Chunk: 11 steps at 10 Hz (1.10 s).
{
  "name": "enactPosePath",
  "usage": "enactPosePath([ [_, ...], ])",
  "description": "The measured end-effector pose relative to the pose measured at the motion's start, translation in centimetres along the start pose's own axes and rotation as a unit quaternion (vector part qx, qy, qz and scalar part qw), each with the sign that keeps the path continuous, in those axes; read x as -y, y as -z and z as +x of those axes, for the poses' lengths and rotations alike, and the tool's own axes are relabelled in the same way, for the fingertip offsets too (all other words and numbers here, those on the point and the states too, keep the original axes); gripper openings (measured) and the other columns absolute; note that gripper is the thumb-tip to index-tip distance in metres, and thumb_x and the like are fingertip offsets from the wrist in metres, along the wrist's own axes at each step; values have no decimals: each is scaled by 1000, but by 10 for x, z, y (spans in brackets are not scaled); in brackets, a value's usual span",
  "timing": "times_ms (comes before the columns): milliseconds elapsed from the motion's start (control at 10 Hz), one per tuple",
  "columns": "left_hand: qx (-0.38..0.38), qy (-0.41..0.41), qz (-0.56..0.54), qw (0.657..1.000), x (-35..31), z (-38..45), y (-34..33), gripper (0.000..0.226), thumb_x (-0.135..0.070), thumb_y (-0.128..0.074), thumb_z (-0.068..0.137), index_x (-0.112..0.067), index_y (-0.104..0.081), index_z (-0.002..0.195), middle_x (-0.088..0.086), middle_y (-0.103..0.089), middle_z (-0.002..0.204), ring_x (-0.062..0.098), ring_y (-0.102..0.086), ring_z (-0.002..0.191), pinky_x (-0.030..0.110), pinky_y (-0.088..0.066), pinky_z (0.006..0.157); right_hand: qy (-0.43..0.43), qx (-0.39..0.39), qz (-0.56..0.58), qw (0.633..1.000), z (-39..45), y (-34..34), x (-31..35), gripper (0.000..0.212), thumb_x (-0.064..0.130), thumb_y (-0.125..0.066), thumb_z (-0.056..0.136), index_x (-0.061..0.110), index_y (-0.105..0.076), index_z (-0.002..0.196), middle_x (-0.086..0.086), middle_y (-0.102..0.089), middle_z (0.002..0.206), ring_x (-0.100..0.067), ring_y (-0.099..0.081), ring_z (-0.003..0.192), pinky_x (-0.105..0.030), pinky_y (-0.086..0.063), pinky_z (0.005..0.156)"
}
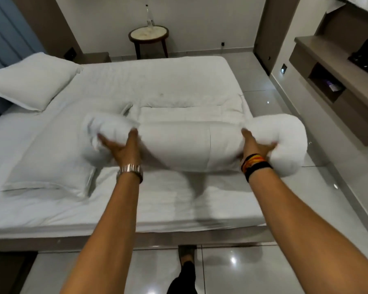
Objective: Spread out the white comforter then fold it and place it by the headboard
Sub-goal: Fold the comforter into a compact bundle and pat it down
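Observation:
The white comforter (187,145) is bunched into a thick folded roll, held above the white bed (157,77). My left hand (121,148) grips its left end and my right hand (256,146) grips its right end, which bulges out past the mattress edge. Part of the comforter lies flat on the mattress behind the roll. The blue headboard (3,43) runs along the left side. The fingers of both hands are pressed into the fabric and partly hidden.
Two white pillows (30,79) (51,166) lie by the headboard on the left. A round side table (149,36) with a bottle (149,16) stands beyond the bed. A wall shelf unit (335,66) is to the right over glossy floor tiles.

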<state>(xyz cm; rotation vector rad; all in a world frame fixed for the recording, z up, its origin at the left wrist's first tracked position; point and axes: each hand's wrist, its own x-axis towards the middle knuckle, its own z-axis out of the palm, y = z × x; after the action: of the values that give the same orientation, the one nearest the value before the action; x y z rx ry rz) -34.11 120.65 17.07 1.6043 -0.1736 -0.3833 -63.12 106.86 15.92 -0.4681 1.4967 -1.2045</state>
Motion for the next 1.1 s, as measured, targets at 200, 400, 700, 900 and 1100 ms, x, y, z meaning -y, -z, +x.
enactPosePath([
  [200, 159, 3, 240, 958, 45, 71, -74, 79, -71, -49, 94, -38, -25, 162, 12, -26, 168, 38, -36, 148, 51, -33, 119, 92, 119, -196, 969, 62, -44, 10, 70, 31, -75, 95, 13, -46, 156, -12, -53, 154, -25, -52, 140, -22, -37, 108],
  [400, 38, 181, 295, 938, 130, 150, -112, 112, -79, -55, 85, -16, -8, 165, 20, -15, 169, 46, -24, 151, 63, -23, 120, -31, -54, -239, 969, 148, -54, -85, 95, 54, -76, 89, 17, -30, 163, -23, -30, 165, -41, -39, 147, -47, -34, 120],
  [700, -157, 334, 109, 923, 158, 274, -153, 166, -94, -73, 37, -21, 6, 164, 10, 2, 173, 37, -8, 158, 62, -14, 124, -194, -81, 24, 977, 245, -159, -101, 173, 82, -90, 34, 35, 15, 163, -1, -27, 167, -40, -43, 143, -78, -44, 100],
  [900, -142, 436, -186, 869, 209, 239, -219, 121, -96, -32, 76, -14, -20, 164, 13, -18, 171, 36, -17, 157, 53, -18, 127, -160, -212, -3, 964, 282, -186, -118, 163, 61, -97, 51, 18, 10, 165, -10, -19, 171, -37, -30, 153, -60, -28, 122],
  [1100, -158, 262, -119, 945, 160, 214, -210, 92, -10, -85, 82, -10, -29, 155, 8, -46, 153, 21, -51, 130, 42, -42, 115, -67, -155, -33, 985, 260, -191, -91, 127, 39, -94, 72, 13, -8, 161, -15, -47, 152, -36, -53, 135, -43, -39, 112],
])
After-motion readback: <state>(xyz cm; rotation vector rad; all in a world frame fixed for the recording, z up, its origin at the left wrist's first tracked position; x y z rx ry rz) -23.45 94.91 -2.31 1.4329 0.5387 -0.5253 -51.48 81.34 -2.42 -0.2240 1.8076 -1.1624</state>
